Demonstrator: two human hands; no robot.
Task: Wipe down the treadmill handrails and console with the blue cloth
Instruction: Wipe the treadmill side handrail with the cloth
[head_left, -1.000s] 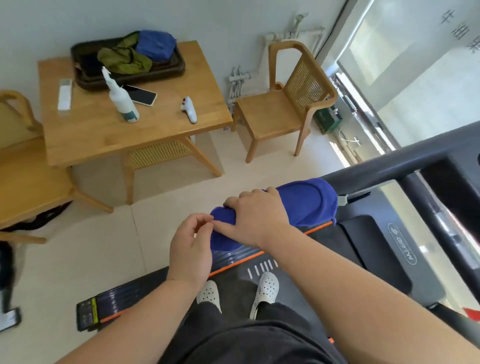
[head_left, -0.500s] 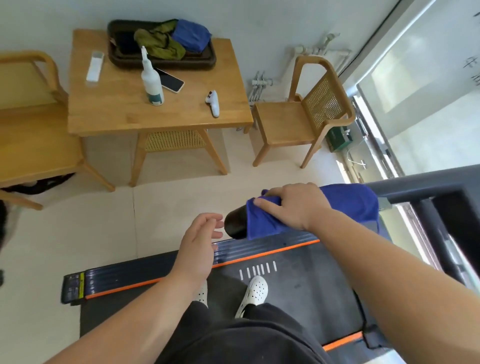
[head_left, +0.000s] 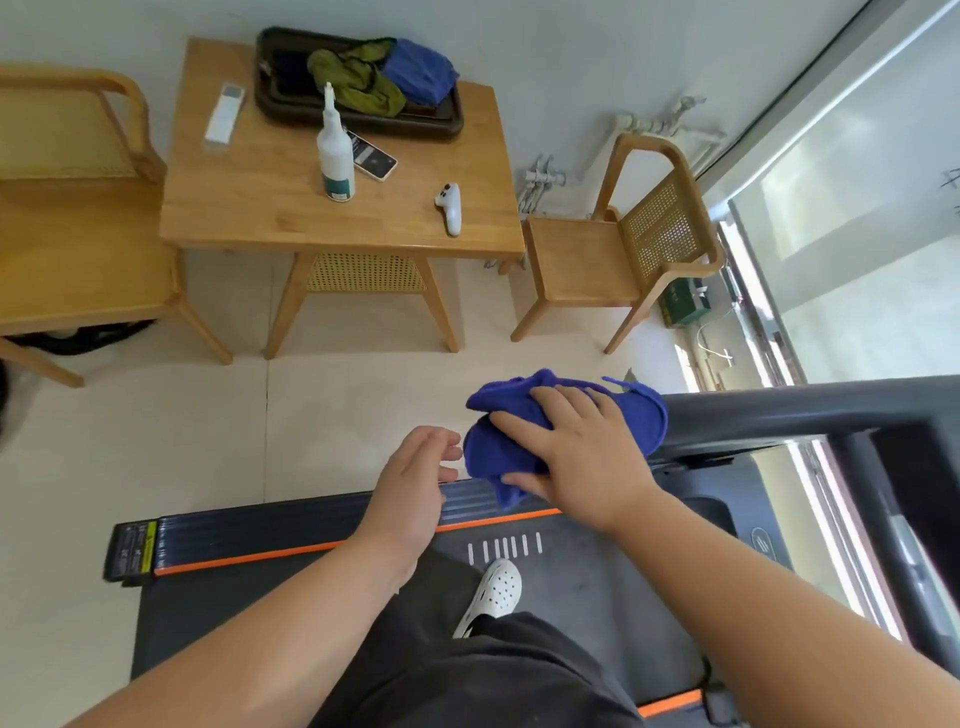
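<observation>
— What has been changed at the near end?

— The left hand (head_left: 410, 488) has been taken off. A second ago the cloth's tip was pinched by it. Now nothing is held, and its fingers are relaxed and spread just beside the cloth. The rumpled blue cloth (head_left: 641, 415) has been drawn back over the tip of the dark grey tubular handrail (head_left: 779, 415), which was left bare half a second ago. It is gripped there by the right hand (head_left: 587, 457), fingers spread on top, thumb tucked below.

— What is meant for the task?

— One-handed wiping of the rail's end is judged to be under way. The remaining rail and the console are judged still to be done.

— And beyond?

— A black treadmill belt (head_left: 597, 582) with an orange edge stripe is stood upon. Pale tiled floor (head_left: 208, 441) follows. Further off, a white spray bottle (head_left: 335, 166) and a black tray (head_left: 441, 124) of cloths are set on a light wooden table (head_left: 260, 208), with a cane-backed wooden chair (head_left: 587, 260) placed beside it.
</observation>
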